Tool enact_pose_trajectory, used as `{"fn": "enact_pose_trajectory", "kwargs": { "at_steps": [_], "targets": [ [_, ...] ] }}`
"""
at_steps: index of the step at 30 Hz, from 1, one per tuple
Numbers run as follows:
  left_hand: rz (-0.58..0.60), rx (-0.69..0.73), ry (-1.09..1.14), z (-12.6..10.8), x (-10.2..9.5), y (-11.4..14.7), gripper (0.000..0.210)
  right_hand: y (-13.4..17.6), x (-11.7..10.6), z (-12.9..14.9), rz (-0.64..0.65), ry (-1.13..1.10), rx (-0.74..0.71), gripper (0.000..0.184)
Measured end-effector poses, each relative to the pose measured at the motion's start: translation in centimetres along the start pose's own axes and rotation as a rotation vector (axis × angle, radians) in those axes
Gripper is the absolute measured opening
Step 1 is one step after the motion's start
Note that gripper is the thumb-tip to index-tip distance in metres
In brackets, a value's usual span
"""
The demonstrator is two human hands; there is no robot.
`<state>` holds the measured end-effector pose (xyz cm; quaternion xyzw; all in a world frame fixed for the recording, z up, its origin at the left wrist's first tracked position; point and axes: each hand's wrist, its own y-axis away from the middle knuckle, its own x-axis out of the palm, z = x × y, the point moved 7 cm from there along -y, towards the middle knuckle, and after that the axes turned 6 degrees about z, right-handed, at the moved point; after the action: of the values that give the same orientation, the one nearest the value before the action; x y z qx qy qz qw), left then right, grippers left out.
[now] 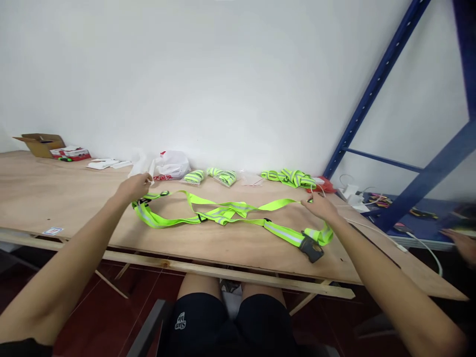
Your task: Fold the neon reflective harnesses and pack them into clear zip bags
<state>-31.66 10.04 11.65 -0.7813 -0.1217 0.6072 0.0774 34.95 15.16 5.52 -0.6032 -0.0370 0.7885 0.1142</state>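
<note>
A fluorescent yellow-green reflective strap harness (230, 210) with grey stripes lies spread across the wooden table, its straps crossing near the middle. At its right end hangs a black side-release buckle (311, 249), close to the table's front edge. My right hand (320, 206) pinches a strap of the harness at the right. Over the left end, beside dark strap fittings (142, 202), is my left hand (134, 189) with fingers closed. A thin white sheet (143, 166) shows at those fingertips; what they grip, if anything, I cannot make out.
Behind the harness lie two bagged harnesses (222, 176), a loose folded one (289, 178) and a white plastic bag (173, 164). An open carton (40, 144) stands far left. Blue shelving (375, 89), white cables and another person's hand (461, 245) are at the right.
</note>
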Motion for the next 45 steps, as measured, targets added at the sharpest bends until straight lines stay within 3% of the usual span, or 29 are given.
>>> {"fn": "enact_pose_trajectory", "kwargs": {
  "at_steps": [3,6,9,11,14,17,21,24,26,32,39,42,45],
  "targets": [
    [-0.003,0.152,0.019,-5.6,2.8,-0.7,0.030,-0.5,1.8,1.4,0.024,0.119,0.053,0.034],
    [0.106,0.533,0.104,-14.5,6.6,-0.2,0.038,-1.3,2.2,3.7,-0.034,0.178,0.038,0.037],
    [0.208,0.699,0.081,-21.3,10.7,0.3,0.043,-1.7,1.6,6.7,-0.109,0.247,0.006,0.042],
    [0.227,0.758,0.096,-24.2,12.8,0.1,0.047,-1.0,1.1,9.9,-0.157,0.243,-0.116,0.044],
    [0.288,0.749,0.218,-26.4,15.4,-1.2,0.048,2.8,1.7,16.3,-0.140,0.050,-0.507,0.031],
    [0.372,0.707,0.320,-26.9,17.4,-2.9,0.028,7.9,4.9,21.2,0.069,-0.111,-0.773,0.032],
    [0.348,0.629,0.382,-26.1,18.3,-4.9,0.022,11.2,8.7,23.1,0.176,-0.139,-0.811,0.046],
    [0.280,0.531,0.398,-24.5,18.6,-6.5,0.023,11.3,9.7,22.5,0.189,-0.169,-0.809,0.027],
    [0.237,0.462,0.389,-23.1,18.7,-7.6,0.024,11.5,9.6,22.0,0.197,-0.182,-0.853,0.015],
    [0.157,0.329,0.289,-19.6,18.2,-9.7,0.018,13.9,8.0,19.3,0.133,0.006,-0.953,0.023],
    [0.214,0.285,0.152,-18.4,19.4,-9.0,0.011,15.6,6.3,15.4,-0.003,0.119,-0.956,0.029],
    [0.237,0.320,0.146,-19.3,19.5,-8.3,0.011,14.9,5.9,14.7,0.122,0.048,-0.833,0.026],
    [0.225,0.393,0.171,-20.6,18.0,-7.5,0.012,14.1,4.9,14.9,0.356,-0.094,-0.701,0.019]
  ]
}}
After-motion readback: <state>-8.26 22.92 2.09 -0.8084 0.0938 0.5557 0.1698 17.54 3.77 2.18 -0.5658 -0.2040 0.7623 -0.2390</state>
